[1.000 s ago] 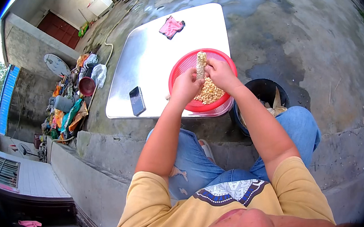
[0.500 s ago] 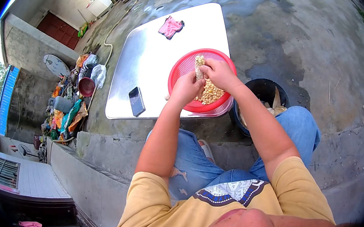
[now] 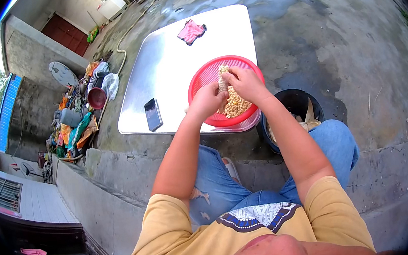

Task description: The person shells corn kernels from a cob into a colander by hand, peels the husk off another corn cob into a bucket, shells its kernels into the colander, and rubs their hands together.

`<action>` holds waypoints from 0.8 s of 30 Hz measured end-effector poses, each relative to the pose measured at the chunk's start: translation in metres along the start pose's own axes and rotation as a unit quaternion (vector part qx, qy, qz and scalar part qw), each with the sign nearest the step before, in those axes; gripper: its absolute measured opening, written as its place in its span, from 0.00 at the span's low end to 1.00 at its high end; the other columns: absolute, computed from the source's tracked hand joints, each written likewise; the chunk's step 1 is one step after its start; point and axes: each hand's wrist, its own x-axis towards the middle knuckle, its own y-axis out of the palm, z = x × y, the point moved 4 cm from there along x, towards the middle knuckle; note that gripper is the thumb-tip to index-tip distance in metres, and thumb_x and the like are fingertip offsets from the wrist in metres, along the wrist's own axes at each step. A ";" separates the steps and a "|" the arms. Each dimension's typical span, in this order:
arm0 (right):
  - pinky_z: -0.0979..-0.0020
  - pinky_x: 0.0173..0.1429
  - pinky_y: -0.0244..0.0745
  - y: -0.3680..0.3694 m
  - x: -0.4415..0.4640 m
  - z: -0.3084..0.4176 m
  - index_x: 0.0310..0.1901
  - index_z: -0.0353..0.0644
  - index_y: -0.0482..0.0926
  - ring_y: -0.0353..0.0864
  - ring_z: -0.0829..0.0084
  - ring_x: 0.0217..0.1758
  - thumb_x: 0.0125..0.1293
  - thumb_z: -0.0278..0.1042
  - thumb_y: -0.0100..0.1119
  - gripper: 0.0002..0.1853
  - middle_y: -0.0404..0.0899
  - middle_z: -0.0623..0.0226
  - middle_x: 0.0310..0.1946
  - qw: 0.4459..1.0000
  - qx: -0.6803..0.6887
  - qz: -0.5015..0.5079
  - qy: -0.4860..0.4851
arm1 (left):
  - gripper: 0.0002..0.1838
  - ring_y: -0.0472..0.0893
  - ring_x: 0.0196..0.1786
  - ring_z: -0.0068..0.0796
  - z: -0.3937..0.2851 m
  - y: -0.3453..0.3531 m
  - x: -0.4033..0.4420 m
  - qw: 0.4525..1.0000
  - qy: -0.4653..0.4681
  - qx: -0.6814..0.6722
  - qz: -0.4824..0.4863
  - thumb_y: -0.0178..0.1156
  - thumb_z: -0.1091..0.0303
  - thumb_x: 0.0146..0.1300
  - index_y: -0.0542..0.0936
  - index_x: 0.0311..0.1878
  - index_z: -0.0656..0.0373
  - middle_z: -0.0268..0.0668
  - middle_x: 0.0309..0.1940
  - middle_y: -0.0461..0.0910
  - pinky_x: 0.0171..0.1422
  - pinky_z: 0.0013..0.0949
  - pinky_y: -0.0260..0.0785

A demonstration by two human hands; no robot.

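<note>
A pale corn cob (image 3: 223, 79) stands upright between my hands, over a red plastic basket (image 3: 198, 81). My left hand (image 3: 207, 100) is closed around the cob's lower part. Higher up, the fingers of my right hand (image 3: 245, 82) press against the cob's side, near its top. Loose yellow corn kernels (image 3: 236, 104) lie heaped in the basket below my hands. Part of the cob and some of the kernels are hidden behind my fingers.
The basket stands on a shiny metal table (image 3: 167, 61), at its near right corner. A phone (image 3: 153, 115) and a pink cloth (image 3: 191, 31) lie on the tabletop. Beside my knee is a black bucket (image 3: 285, 100) with husks inside.
My right hand's fingers have shifted slightly toward the left on the cob, and the cob's top sits a little lower. My left hand has stayed nearly in place.
</note>
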 end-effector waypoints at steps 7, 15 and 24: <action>0.48 0.54 0.76 -0.001 -0.002 0.000 0.47 0.37 0.83 0.84 0.42 0.50 0.74 0.44 0.55 0.17 0.85 0.44 0.43 0.999 0.026 -0.018 -0.007 | 0.14 0.87 0.43 0.32 0.004 0.005 0.001 0.995 0.001 -0.086 0.051 0.64 0.68 0.72 0.82 0.56 0.66 0.42 0.40 0.88 0.50 0.37 0.77; 0.45 0.50 0.75 0.009 0.002 -0.019 0.47 0.37 0.81 0.83 0.41 0.47 0.75 0.37 0.52 0.13 0.83 0.42 0.39 1.000 0.026 -0.012 0.004 | 0.15 0.87 0.43 0.30 -0.005 0.003 -0.006 0.994 -0.030 -0.088 0.059 0.63 0.69 0.72 0.83 0.58 0.65 0.41 0.41 0.88 0.50 0.36 0.77; 0.57 0.56 0.80 0.000 0.002 -0.011 0.52 0.31 0.83 0.87 0.50 0.51 0.73 0.43 0.60 0.20 0.87 0.46 0.46 0.997 0.080 -0.020 -0.013 | 0.15 0.87 0.41 0.38 -0.004 0.002 -0.002 0.999 -0.002 -0.020 0.037 0.65 0.66 0.70 0.83 0.53 0.66 0.46 0.39 0.87 0.49 0.40 0.77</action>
